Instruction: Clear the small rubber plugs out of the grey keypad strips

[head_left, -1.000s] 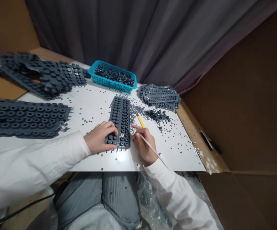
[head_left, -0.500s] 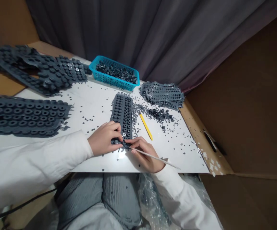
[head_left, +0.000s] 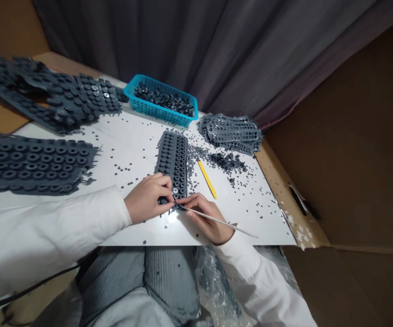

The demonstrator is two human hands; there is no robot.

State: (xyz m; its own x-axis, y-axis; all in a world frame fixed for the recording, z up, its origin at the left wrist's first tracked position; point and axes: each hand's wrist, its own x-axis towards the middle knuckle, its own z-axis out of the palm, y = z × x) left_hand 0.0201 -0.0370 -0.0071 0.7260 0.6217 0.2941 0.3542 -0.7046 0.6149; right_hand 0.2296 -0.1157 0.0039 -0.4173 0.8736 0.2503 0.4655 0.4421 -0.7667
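A dark grey moulded rubber sheet [head_left: 172, 156] with rows of round ring-shaped parts lies lengthwise before me on the white tabletop. My left hand [head_left: 150, 196] pinches the sheet's near end, thumb and fingers closed on its edge. Beside it, my right hand [head_left: 206, 217] grips a thin, pale stick-like tool [head_left: 225, 223] whose tip meets the same near edge. The fingertips of both hands almost touch there and partly hide the edge. To the right of the sheet lies a yellow flat strip [head_left: 207, 180], apart from both hands.
A teal basket [head_left: 162, 113] full of small dark parts stands at the back. Stacked perforated sheets [head_left: 232, 132] lie back right, near a heap of dark scraps [head_left: 228, 161]. More moulded sheets [head_left: 33, 161] cover the left side. Small dark discs are scattered about. Cardboard walls the right.
Both hands stay at the sheet's near end with only slight finger movement. The piece under the left fingertips has tilted a little. The view has shifted slightly.
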